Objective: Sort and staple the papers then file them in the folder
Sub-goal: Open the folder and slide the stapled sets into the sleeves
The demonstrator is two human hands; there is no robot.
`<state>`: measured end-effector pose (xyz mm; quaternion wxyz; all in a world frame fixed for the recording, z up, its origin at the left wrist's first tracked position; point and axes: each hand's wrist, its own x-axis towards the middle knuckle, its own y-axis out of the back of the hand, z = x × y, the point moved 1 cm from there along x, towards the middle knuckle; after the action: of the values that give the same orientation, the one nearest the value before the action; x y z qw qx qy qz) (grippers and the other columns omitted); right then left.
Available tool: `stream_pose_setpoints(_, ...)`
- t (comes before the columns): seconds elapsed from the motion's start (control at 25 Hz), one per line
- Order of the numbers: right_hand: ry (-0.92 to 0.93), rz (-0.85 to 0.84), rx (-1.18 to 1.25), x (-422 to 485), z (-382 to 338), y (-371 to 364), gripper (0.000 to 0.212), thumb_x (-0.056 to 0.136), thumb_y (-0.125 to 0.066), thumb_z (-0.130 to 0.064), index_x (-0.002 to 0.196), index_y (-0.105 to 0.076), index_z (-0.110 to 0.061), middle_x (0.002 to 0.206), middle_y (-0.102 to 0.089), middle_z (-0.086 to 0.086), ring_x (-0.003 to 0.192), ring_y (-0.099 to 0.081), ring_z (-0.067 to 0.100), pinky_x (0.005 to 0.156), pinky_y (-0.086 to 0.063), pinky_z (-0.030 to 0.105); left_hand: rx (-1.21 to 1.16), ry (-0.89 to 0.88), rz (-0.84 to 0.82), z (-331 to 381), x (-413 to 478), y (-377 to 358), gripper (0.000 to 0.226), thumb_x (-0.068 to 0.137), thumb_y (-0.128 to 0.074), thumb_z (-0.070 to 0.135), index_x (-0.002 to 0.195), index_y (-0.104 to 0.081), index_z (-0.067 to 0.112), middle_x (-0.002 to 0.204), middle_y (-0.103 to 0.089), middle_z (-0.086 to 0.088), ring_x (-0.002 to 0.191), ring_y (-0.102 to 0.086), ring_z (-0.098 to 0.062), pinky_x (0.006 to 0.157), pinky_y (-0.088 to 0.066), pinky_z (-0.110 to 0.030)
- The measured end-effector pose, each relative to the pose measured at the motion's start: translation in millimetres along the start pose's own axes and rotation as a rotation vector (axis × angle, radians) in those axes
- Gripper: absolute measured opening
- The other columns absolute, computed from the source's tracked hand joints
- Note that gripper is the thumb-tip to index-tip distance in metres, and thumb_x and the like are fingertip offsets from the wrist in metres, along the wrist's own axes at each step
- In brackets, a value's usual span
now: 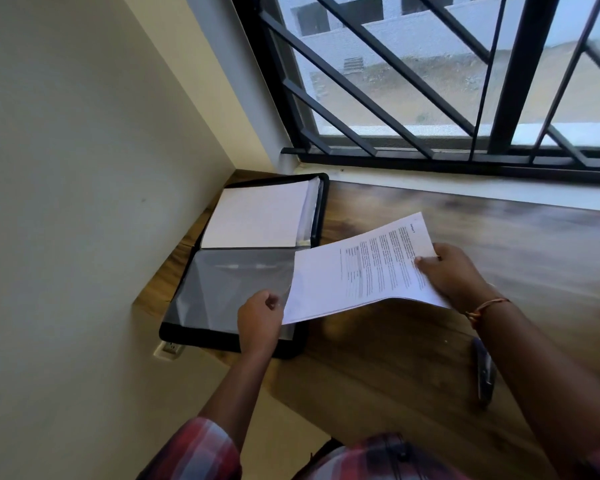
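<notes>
Filing looked under way: the right hand [454, 275] clamped its fingers on the papers [354, 271] at three o'clock of the folder [201, 336]. The left hand [258, 318] pinched the clear sleeve [222, 282] in its fingers. Slipping them in remained.

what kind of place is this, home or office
Likely a home study or small office corner: a wooden desk built against the wall under a barred window, with an open folder and printed papers.

Desk [430, 358]: wood-grain, slight sheen; folder [321, 209]: black matt edging, glossy clear plastic sleeve [229, 282]; printed sheets [361, 271]: matt white paper; window grille [361, 91]: dark matt metal.
</notes>
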<state>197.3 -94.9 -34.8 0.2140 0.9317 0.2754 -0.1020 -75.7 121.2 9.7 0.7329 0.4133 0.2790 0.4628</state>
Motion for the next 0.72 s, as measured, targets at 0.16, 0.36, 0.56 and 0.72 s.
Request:
stream_pose_setpoints(0.16,-0.036,0.063,0.010,-3,5,-13,0.022,0.098,-0.063,-0.023,0.117,-0.071,-0.015,0.104,-0.075,0.005,0.087,-0.072,0.024,0.084,-0.060,0.044,-0.071,0.166,-0.014,-15,-13,0,0.010,0.093,-0.066,0.021,0.099,-0.074,0.018,0.097,-0.073,0.002,0.090,-0.067,-0.017,0.075,-0.051,-0.028)
stream_pose_setpoints(0.36,-0.143,0.094,0.047,2,10,-24,0.024,0.096,-0.064,-0.020,0.117,-0.072,-0.010,0.113,-0.075,0.009,0.096,-0.070,0.031,0.092,-0.058,0.049,-0.426,0.334,-0.006,-21,-28,-13,0.022,0.095,-0.065,0.008,0.081,-0.070,0.024,0.094,-0.074,-0.002,0.081,-0.073,-0.019,0.076,-0.063,-0.038)
stream_pose_setpoints(0.56,-0.226,0.112,0.103,4,7,-24,0.027,0.095,-0.065,-0.009,0.120,-0.071,-0.001,0.120,-0.072,0.018,0.102,-0.068,0.035,0.093,-0.056,0.046,-0.488,0.310,0.022,-16,-41,-14,0.018,0.096,-0.064,0.009,0.106,-0.073,0.020,0.102,-0.073,0.003,0.095,-0.067,-0.013,0.086,-0.059,-0.036)
stream_pose_setpoints(0.72,-0.275,0.042,0.099,4,2,-20,0.031,0.097,-0.062,-0.005,0.125,-0.066,0.006,0.128,-0.067,0.021,0.093,-0.062,0.031,0.081,-0.050,0.039,-0.700,0.359,0.020,-18,-46,-17,0.016,0.099,-0.062,0.013,0.106,-0.072,0.023,0.107,-0.074,0.001,0.103,-0.070,-0.015,0.095,-0.057,-0.035)
